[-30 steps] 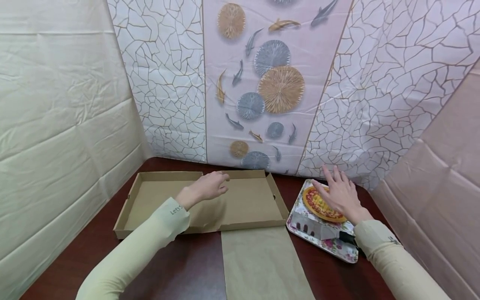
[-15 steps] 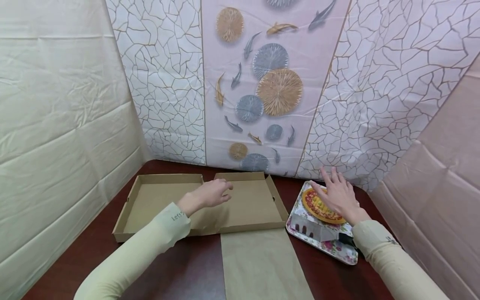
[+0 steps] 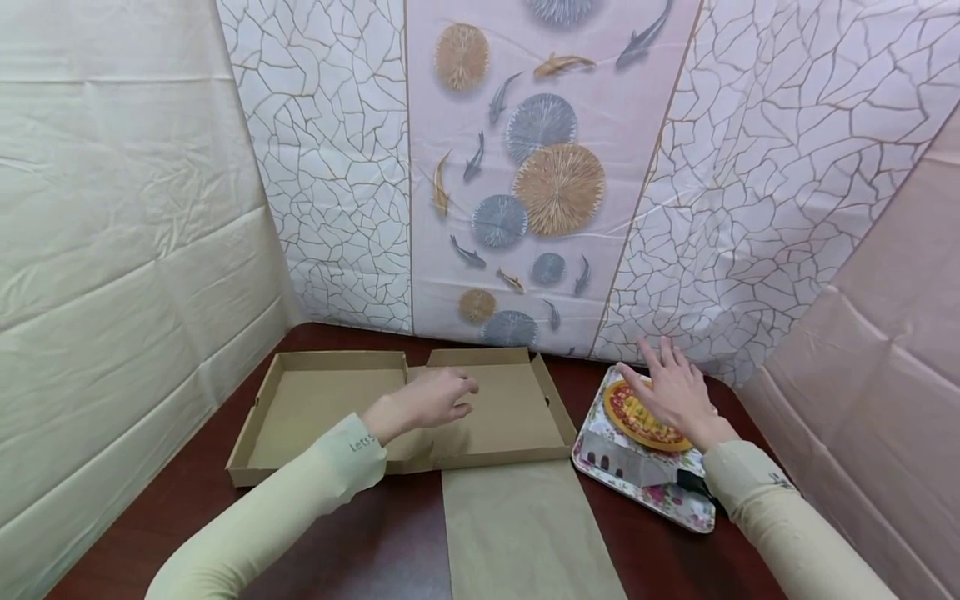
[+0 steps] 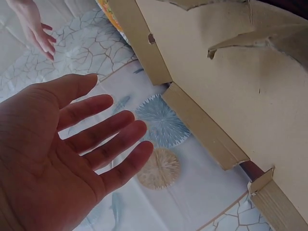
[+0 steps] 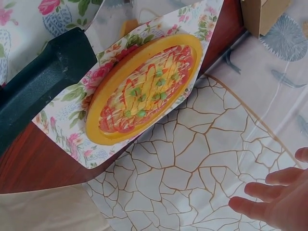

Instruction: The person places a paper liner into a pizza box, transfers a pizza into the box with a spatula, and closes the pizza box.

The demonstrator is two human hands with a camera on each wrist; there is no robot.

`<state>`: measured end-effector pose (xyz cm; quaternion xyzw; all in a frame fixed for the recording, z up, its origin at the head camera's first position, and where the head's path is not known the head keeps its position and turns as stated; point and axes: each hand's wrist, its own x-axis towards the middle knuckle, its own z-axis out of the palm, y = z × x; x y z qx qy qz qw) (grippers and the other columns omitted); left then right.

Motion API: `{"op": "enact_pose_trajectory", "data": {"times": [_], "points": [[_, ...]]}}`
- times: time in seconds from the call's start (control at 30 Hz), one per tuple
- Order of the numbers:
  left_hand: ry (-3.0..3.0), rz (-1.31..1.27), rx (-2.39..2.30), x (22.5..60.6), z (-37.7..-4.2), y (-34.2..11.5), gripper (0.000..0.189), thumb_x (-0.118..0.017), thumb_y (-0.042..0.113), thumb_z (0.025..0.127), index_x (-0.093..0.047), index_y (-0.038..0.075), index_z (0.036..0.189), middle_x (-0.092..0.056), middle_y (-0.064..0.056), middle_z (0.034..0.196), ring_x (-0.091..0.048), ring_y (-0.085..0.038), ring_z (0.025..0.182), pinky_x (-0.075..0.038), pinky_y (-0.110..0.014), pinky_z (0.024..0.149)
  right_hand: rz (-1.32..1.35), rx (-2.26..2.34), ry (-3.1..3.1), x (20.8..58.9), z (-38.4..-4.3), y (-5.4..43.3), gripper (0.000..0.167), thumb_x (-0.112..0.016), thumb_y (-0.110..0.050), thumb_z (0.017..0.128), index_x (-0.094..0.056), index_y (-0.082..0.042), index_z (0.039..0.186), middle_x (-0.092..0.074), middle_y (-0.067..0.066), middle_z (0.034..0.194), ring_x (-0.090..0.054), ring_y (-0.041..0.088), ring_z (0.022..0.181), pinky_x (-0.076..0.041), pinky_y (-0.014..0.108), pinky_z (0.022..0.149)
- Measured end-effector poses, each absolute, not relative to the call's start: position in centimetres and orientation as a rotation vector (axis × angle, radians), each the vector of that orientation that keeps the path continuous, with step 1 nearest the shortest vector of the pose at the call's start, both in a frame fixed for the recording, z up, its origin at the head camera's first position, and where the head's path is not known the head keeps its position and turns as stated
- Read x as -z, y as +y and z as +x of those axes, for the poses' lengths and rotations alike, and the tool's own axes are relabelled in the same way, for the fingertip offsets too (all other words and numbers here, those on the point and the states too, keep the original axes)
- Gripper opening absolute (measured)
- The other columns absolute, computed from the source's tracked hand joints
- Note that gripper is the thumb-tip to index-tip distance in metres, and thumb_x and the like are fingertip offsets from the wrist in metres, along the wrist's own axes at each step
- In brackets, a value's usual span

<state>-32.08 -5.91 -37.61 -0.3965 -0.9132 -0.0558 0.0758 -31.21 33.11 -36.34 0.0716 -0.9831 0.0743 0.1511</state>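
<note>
My left hand [image 3: 435, 397] hovers above the middle of an open cardboard box [image 3: 502, 408], its fingers loosely bent and holding nothing; the left wrist view shows them spread. My right hand [image 3: 678, 400] is held over a floral tray [image 3: 678, 504] on the right, fingers extended and touching nothing. On that tray lies a round toy-like pizza [image 5: 144, 91] with a yellow crust, red and yellow topping and green bits. In front of the pizza rests a slotted metal spatula [image 3: 626, 458], with a black handle [image 5: 48, 72] pointing right.
A brown paper sheet [image 3: 525, 533] runs from the box's front edge toward me on the dark red table [image 3: 367, 533]. Patterned cloth [image 3: 337, 167] stands behind the table, and pale cloth walls [image 3: 127, 250] close in both sides.
My left hand has drifted slightly right above the box. The right hand stays over the tray with only a slight shift. The box, pizza and spatula have not moved.
</note>
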Motion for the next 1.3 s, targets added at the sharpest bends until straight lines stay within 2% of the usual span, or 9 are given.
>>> {"op": "enact_pose_trajectory", "data": {"times": [0.1,0.23,0.53,0.63,0.83,0.97,1.1,1.23,1.3], "points": [[-2.717,-1.233,0.164,37.8,-31.7,-5.6,0.025,-0.064,0.021,0.092,-0.065,0.009,0.114,-0.067,-0.008,0.112,-0.065,-0.022,0.102,-0.053,-0.036,0.089,0.207,-0.213,-2.822,36.5,-31.2,33.2,0.075,-0.033,-0.059,0.098,-0.015,-0.013,0.156,-0.011,0.035,0.155,-0.017,0.058,0.138,-0.018,0.072,0.105],[-2.71,-1.279,0.138,38.2,-31.3,-5.1,0.031,-0.066,0.022,0.09,-0.064,0.009,0.118,-0.066,-0.009,0.114,-0.064,-0.023,0.104,-0.052,-0.037,0.091,0.214,-0.219,-2.823,36.6,-31.2,33.3,0.076,-0.032,-0.06,0.098,-0.016,-0.012,0.155,-0.01,0.035,0.155,-0.016,0.059,0.138,-0.018,0.072,0.105],[-2.688,-1.386,-0.034,38.9,-30.4,-4.1,0.04,-0.07,0.027,0.087,-0.065,0.021,0.126,-0.064,-0.005,0.125,-0.058,-0.022,0.116,-0.049,-0.04,0.098,0.22,-0.199,-2.827,36.5,-31.3,33.1,0.076,-0.034,-0.059,0.098,-0.019,-0.01,0.154,-0.014,0.037,0.154,-0.019,0.059,0.137,-0.021,0.071,0.105],[-2.701,-1.391,-0.052,39.2,-30.0,-4.1,0.038,-0.071,0.028,0.087,-0.066,0.024,0.125,-0.064,-0.002,0.12,-0.056,-0.02,0.112,-0.049,-0.038,0.095,0.226,-0.2,-2.836,36.5,-31.3,32.9,0.077,-0.034,-0.06,0.098,-0.02,-0.008,0.154,-0.014,0.037,0.154,-0.019,0.059,0.137,-0.021,0.071,0.105],[-2.716,-1.427,-0.018,39.7,-29.7,-3.8,0.029,-0.072,0.03,0.086,-0.072,0.023,0.115,-0.063,0.001,0.102,-0.054,-0.013,0.093,-0.048,-0.026,0.08,0.24,-0.2,-2.851,36.4,-31.3,32.8,0.077,-0.032,-0.06,0.098,-0.021,-0.007,0.154,-0.012,0.037,0.154,-0.017,0.058,0.138,-0.021,0.07,0.106],[-2.765,-1.46,0.004,40.0,-29.5,-3.5,0.028,-0.069,0.03,0.089,-0.072,0.02,0.115,-0.068,0.003,0.11,-0.064,-0.012,0.102,-0.052,-0.028,0.087,0.241,-0.182,-2.855,36.3,-31.4,32.7,0.078,-0.031,-0.062,0.098,-0.022,-0.008,0.154,-0.013,0.037,0.154,-0.018,0.058,0.138,-0.023,0.07,0.105],[-2.845,-1.422,0.043,40.2,-29.1,-3.2,0.031,-0.064,0.035,0.092,-0.07,0.021,0.119,-0.069,0.005,0.12,-0.064,-0.014,0.112,-0.051,-0.032,0.095,0.238,-0.171,-2.858,36.2,-31.4,32.7,0.08,-0.03,-0.064,0.097,-0.022,-0.008,0.154,-0.013,0.036,0.154,-0.019,0.058,0.137,-0.024,0.071,0.104],[-2.908,-1.402,0.035,40.3,-28.6,-2.8,0.038,-0.063,0.041,0.091,-0.067,0.022,0.123,-0.068,0.005,0.122,-0.065,-0.013,0.109,-0.052,-0.031,0.093,0.237,-0.174,-2.858,36.2,-31.4,32.7,0.079,-0.031,-0.063,0.097,-0.022,-0.009,0.154,-0.014,0.036,0.154,-0.019,0.058,0.137,-0.023,0.07,0.105],[-2.937,-1.418,0.024,40.2,-28.3,-2.6,0.042,-0.065,0.042,0.09,-0.066,0.02,0.126,-0.068,0.004,0.122,-0.068,-0.01,0.101,-0.052,-0.028,0.09,0.236,-0.176,-2.862,36.1,-31.4,32.7,0.079,-0.031,-0.063,0.097,-0.022,-0.009,0.154,-0.013,0.036,0.154,-0.019,0.058,0.137,-0.022,0.07,0.105]]}}
